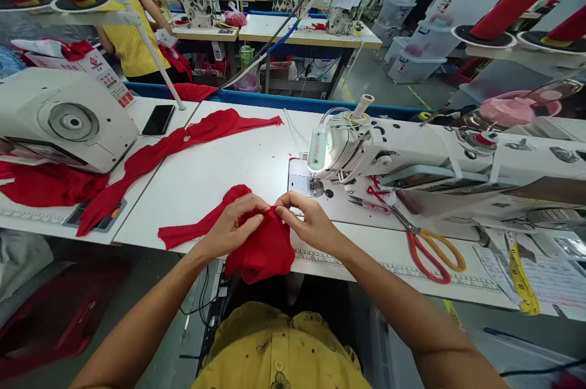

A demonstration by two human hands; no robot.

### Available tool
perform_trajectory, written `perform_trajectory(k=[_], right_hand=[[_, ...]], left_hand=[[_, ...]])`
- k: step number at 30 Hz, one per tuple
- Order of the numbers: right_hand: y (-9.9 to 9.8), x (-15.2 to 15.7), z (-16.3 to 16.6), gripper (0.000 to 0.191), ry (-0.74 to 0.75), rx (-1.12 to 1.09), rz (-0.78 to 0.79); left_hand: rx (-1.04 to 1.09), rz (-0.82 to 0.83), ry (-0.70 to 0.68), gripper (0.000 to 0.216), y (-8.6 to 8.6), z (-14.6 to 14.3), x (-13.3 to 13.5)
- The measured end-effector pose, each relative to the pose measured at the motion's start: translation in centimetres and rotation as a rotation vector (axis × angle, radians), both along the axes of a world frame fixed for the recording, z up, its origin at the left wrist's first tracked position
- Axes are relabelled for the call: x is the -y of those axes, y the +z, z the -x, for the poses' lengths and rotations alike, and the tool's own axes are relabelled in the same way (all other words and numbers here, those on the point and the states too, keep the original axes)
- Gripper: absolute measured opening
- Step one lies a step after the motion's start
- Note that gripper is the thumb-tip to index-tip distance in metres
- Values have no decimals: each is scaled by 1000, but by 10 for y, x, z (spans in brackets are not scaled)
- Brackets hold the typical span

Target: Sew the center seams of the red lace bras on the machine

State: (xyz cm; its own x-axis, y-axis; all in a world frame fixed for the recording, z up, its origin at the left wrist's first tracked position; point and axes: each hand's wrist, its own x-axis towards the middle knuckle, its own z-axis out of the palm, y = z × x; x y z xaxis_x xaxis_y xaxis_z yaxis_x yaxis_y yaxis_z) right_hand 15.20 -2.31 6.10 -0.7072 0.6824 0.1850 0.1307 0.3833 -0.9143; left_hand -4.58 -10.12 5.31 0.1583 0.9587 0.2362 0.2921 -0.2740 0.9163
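Red cloth (266, 248) is at the near left side of the sewing machine (350, 145). The left hand (234, 225) and the right hand (312, 225) hold its upper part, each with narrow thumb-and-finger pinch, just beside each other.

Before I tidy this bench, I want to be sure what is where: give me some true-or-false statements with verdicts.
1. The left hand and the right hand both pinch the red cloth. True.
2. The large scissors are in the right hand. False: the large scissors lie on the table.
3. The black phone lies left of both hands. True.
4. The yellow tape measure lies on the phone. False: the yellow tape measure lies across papers at the right.
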Motion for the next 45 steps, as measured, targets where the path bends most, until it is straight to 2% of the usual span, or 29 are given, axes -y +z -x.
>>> perform_trajectory(k=[2,4,7,10,12,16,19,21,22,24,26,28,30,31,32,34,36,38,40,45], right_hand=[[1,2,1,15,-37,17,-46],[1,2,1,14,-59,21,-62],[-1,0,0,18,-49,-6,61],[-4,-6,-7,26,60,-33,301],[-5,-10,-12,30,125,-15,384],[-9,-12,-11,27,114,23,372],[-14,-10,4,22,22,30,328],[-19,-9,16,19,-67,5,288],[-22,-10,20,19,-101,-10,252],[-29,-11,21,21,-130,-16,158],[-35,-11,11,18,-149,17,71],[-41,-9,-8,12,-185,63,37],[-45,-6,-32,11,-240,99,16],[-47,-5,-45,12,-260,111,2],[-49,-3,-57,12,-274,120,-15],[-51,-2,-79,13,-289,143,-59],[-51,-4,-96,14,-279,180,-123],[-51,-7,-105,15,-263,204,-219],[-51,-14,-107,18,-254,210,-320],[-57,-34,-93,23,-256,261,-528]], left_hand=[[21,63,38,14,3,-6,2],[-10,60,131,16,1,-12,1],[10,68,201,16,-4,-19,-1],[143,178,174,20,-7,-18,0],[203,249,143,24,-7,-16,2],[255,349,79,33,-5,-6,2],[74,357,21,33,6,21,-20],[-230,265,52,28,26,47,-51],[-427,185,114,25,40,59,-70],[-831,-103,286,19,73,76,-108],[-1100,-353,483,20,103,79,-137],[-1197,-599,577,21,115,66,-150],[-1186,-878,537,18,101,42,-149],[-1156,-1028,488,16,86,28,-144],[-1145,-1110,440,15,66,13,-137],[-1133,-1156,366,18,22,-14,-121],[-1110,-1077,212,10,-17,-37,-105],[-1052,-986,105,12,-40,-51,-93],[-1015,-937,66,17,-47,-60,-87],[-1054,-917,103,16,-40,-68,-83]])
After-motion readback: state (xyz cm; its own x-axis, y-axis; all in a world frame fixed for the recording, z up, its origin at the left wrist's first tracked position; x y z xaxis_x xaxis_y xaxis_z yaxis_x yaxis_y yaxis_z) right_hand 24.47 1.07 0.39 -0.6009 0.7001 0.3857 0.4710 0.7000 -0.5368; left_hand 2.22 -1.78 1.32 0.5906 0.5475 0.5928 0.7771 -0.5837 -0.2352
